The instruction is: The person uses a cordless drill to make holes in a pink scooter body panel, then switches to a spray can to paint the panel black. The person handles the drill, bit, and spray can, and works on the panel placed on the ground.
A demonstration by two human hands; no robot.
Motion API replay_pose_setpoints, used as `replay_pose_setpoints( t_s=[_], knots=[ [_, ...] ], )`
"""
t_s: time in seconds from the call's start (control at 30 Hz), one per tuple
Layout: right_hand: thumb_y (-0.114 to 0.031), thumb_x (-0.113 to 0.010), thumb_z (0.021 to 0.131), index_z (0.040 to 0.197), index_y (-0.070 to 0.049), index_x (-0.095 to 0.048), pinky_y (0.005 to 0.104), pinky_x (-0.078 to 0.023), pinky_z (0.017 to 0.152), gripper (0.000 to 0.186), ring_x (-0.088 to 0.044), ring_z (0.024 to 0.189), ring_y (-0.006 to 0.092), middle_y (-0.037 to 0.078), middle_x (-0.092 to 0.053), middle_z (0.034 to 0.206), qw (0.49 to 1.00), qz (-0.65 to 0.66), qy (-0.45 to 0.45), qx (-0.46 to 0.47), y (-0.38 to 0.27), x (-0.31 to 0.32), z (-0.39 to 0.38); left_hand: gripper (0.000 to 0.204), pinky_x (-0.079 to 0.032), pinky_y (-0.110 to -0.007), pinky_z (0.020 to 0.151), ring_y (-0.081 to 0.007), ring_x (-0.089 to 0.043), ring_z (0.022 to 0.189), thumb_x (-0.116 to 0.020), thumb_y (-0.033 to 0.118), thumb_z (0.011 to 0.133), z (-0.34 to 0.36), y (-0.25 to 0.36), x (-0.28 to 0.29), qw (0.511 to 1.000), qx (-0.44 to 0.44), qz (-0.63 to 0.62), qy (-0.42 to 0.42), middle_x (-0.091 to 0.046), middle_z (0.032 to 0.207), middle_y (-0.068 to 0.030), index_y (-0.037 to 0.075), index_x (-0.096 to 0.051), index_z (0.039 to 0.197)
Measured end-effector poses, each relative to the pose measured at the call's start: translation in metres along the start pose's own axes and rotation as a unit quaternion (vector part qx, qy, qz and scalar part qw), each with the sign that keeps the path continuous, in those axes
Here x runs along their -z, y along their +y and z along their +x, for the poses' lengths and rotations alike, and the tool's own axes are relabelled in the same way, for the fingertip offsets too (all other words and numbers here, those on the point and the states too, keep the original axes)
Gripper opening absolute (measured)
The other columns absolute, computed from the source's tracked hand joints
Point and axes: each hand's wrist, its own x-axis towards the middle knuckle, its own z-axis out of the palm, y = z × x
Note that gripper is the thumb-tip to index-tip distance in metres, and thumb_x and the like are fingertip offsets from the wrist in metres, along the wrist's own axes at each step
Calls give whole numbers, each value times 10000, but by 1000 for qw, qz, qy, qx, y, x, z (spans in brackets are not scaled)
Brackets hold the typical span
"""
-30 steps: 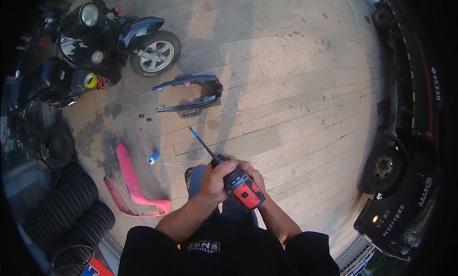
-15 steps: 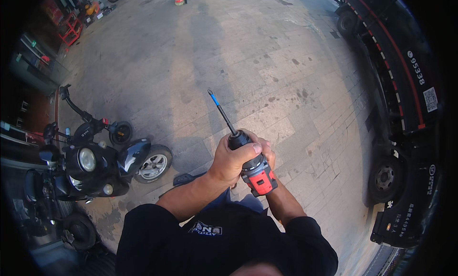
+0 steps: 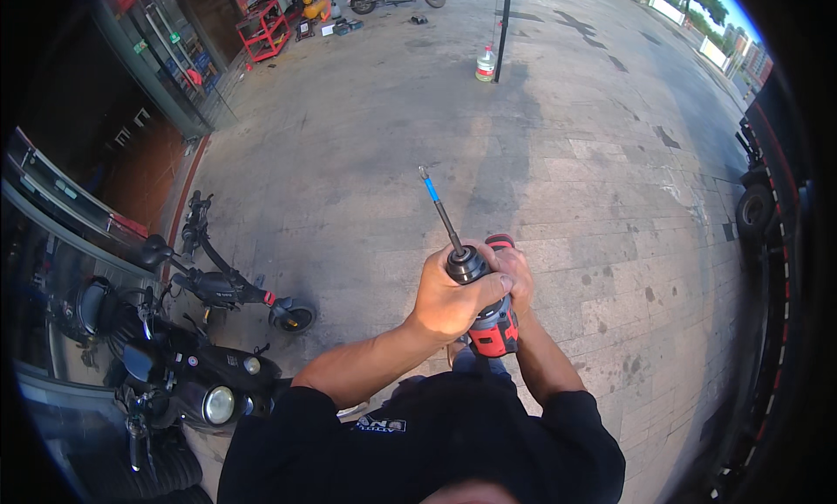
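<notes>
A red-and-black power drill (image 3: 494, 338) is held above the paved ground (image 3: 593, 207), in front of a person in a black shirt (image 3: 418, 425), its long, blue-banded bit (image 3: 443, 209) angled up and slightly left. Both hands are clamped on the tool, close together: the left hand (image 3: 453, 299) wraps the front of the body behind the black chuck (image 3: 466, 264), the right hand (image 3: 519, 275) grips the handle. Whether a finger presses the trigger cannot be seen. The bit sits in the chuck, so fitting it appears done; its tip meets no screw or part, and driving appears not under way. Along the ground's left edge stand a kick scooter (image 3: 228, 288) and a dark motor scooter (image 3: 187, 382); a truck (image 3: 755, 209) lines the right edge. Toward the far edge, a jug (image 3: 485, 65) stands beside a black pole (image 3: 503, 33).
</notes>
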Motion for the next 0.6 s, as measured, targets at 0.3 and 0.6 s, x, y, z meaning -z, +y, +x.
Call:
replay_pose_setpoints(
  t_s=[0.3,0.6],
  knots=[
    [-168,-708,717,1033,-29,-638,407,-488,762,352,-644,781,296,115,-677,917,993,78,-44,75,236,-199,201,186,-538,-296,749,-132,-641,806,-732,6,796,269,80,169,985,-43,68,155,-661,891,-62,24,-611,936],
    [-65,-744,743,1174,-3,-679,350,-513,796,440,-661,897,277,155,-703,1046,940,269,-31,-207,440,-405,361,153,-558,-337,786,-162,-670,840,-714,37,820,560,188,333,980,14,-36,194,-682,966,-147,25,-590,909]
  ],
)
